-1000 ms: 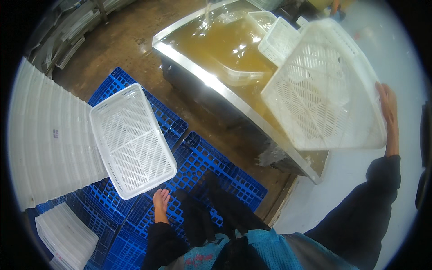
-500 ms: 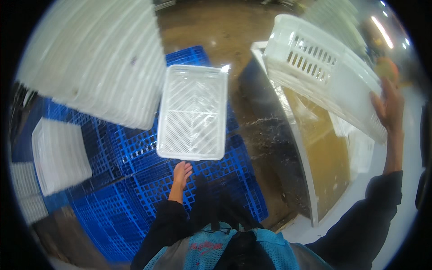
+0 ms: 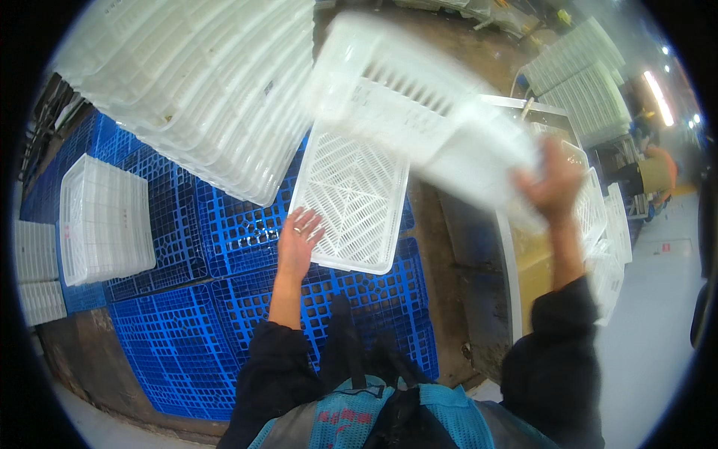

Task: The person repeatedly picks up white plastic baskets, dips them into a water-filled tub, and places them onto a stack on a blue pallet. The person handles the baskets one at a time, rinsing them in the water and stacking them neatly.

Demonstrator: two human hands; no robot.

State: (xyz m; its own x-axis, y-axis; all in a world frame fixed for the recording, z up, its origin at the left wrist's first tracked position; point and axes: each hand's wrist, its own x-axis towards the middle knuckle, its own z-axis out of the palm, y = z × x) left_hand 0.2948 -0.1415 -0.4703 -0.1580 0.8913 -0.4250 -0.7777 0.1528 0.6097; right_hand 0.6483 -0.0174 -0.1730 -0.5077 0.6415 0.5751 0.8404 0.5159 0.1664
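Over the lower crate, the white crate hangs tilted, your right grip pinching its end, apparently to bear its weight, your left grip spread at the lower crate's edge, seemingly steadying it on blue pallets.

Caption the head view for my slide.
Right hand holds a white crate, left hand at a lower crate, blue pallets below.

Left hand forward, fingers slightly spread, right hand farther out, blurred, both forearms extended.
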